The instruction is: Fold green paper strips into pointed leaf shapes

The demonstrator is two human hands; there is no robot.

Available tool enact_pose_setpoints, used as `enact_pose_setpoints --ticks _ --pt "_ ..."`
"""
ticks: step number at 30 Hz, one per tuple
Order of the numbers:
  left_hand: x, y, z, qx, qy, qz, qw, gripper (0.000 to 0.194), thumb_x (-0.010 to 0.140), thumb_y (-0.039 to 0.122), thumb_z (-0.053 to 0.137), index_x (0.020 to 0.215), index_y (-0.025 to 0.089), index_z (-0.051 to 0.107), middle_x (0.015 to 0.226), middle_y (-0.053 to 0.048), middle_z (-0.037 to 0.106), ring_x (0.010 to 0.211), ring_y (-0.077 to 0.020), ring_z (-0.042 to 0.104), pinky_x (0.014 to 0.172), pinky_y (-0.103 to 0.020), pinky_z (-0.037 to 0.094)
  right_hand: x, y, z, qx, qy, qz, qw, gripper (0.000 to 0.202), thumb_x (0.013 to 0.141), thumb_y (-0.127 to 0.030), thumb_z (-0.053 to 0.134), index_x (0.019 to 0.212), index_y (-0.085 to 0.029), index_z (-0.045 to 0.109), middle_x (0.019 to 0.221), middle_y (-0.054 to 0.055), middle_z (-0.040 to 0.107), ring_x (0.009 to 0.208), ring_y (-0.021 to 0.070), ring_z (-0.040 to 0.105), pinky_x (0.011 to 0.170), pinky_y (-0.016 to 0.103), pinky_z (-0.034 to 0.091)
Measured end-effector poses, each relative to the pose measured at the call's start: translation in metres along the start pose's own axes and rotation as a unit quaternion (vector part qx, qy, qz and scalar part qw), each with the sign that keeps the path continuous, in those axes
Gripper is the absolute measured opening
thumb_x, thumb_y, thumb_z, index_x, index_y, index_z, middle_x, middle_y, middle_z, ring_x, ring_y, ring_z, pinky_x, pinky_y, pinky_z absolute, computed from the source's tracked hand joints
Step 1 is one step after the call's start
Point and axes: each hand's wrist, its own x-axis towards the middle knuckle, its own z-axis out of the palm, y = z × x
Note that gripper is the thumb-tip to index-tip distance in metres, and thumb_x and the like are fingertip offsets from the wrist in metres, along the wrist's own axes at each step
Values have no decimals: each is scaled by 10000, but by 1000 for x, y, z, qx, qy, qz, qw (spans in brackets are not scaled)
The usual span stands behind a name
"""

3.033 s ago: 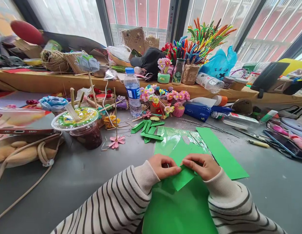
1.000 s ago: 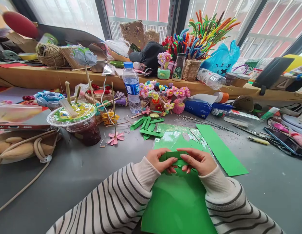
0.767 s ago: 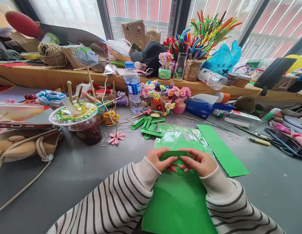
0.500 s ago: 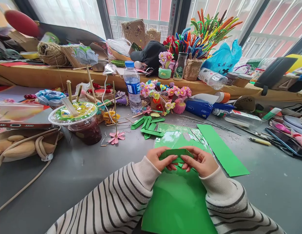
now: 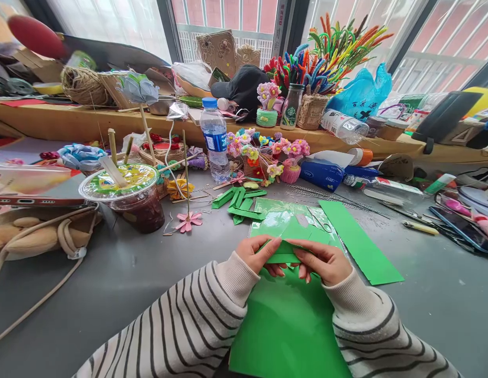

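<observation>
A small folded strip of green paper (image 5: 284,253) is held between both hands near the middle of the view. My left hand (image 5: 262,254) is closed on its left end, thumb on top. At its right end my right hand (image 5: 320,258) pinches the strip with thumb and fingers. Beneath the hands lies a large green sheet (image 5: 287,325). Just beyond them is a clear plastic packet (image 5: 275,212) with green paper, and scissors (image 5: 320,220) lie on it. Several folded green pieces (image 5: 242,205) are heaped behind, to the left.
A long green strip (image 5: 360,241) lies to the right. At left stand a lidded drink cup (image 5: 136,199) and a pink paper flower (image 5: 188,221) on a stick. A water bottle (image 5: 214,142), yarn flowers (image 5: 267,152) and a blue tissue pack (image 5: 321,172) line the back.
The thumbs and fingers have shifted on the folded paper. My left thumb has moved up to its upper edge, and the paper's visible shape has changed.
</observation>
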Motion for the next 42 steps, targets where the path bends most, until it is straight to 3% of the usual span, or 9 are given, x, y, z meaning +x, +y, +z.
enact_pose_setpoints --ticks 6,17,23,28,42 --pt "0 2 -2 -11 -13 -24 1000 369 687 465 403 655 116 517 456 -15 566 338 -118 527 303 -189 388 0 2 0 5 4 -16 1000 190 648 -247 568 812 -190 643 382 -32 543 361 84 508 347 183 443" --pt "3 -2 -3 -24 -10 -19 999 331 635 430 490 643 100 523 452 -10 553 350 -104 518 358 -199 405 0 1 1 -3 7 -16 1000 206 622 -248 592 808 -172 637 411 -28 544 378 86 507 356 190 450" --pt "3 -3 -3 -15 -21 -8 1000 331 608 419 527 698 101 532 474 -1 552 375 -100 525 384 -202 418 2 2 -1 -15 5 0 1000 299 671 -365 517 786 -118 640 429 10 549 355 91 488 331 197 417" --pt "2 -4 -3 0 -27 -2 1000 315 605 407 538 699 106 529 493 -2 559 395 -107 533 403 -212 429 4 6 -3 -12 6 2 1000 315 667 -373 517 763 -102 645 444 20 557 332 83 474 305 183 394" --pt "4 -7 -2 7 13 23 1000 275 604 359 555 704 105 530 419 20 539 393 -106 539 395 -195 444 2 3 0 32 33 19 999 247 624 -320 575 738 -102 600 392 -12 537 317 73 480 300 156 396"
